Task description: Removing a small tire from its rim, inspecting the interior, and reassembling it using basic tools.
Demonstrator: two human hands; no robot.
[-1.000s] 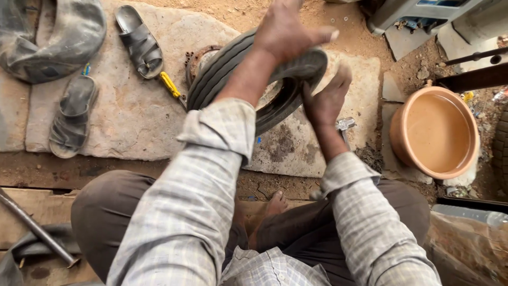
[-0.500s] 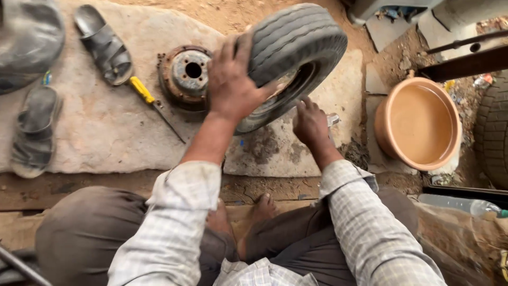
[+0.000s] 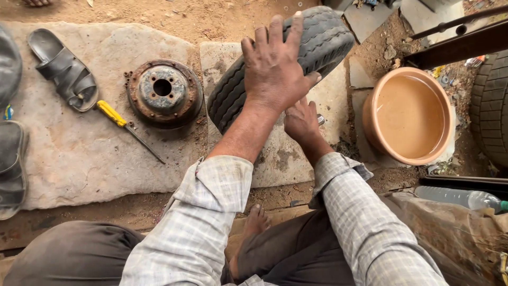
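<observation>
A: Where is the tyre [image 3: 323,39]?

B: It stands tilted on the stone slab [image 3: 79,159], in front of the person's knees. The left hand [image 3: 275,69] lies flat on top of it, fingers spread and pressing down on the tread. So that grip is clamped on the tyre.

A: And the other hand?

B: The right hand [image 3: 301,122] is just under the left one, low by the tyre's near edge. The left hand hides part of it. I cannot tell if its grip is closed on the tyre or only touching it.

A: What else is near the grip?

B: To the left of the grip lies a rusty round metal hub [image 3: 164,92], flat on the slab. Further left is a screwdriver with a yellow handle [image 3: 127,127], then a grey sandal [image 3: 63,69]. To the right of the grip sits a clay-coloured bowl of water [image 3: 410,114].

A: How should the hands work here?

B: I think the top hand should press firmly so the tyre does not roll away. The lower hand should stay close under it. The bowl is near, so the tyre should not swing that way.
</observation>
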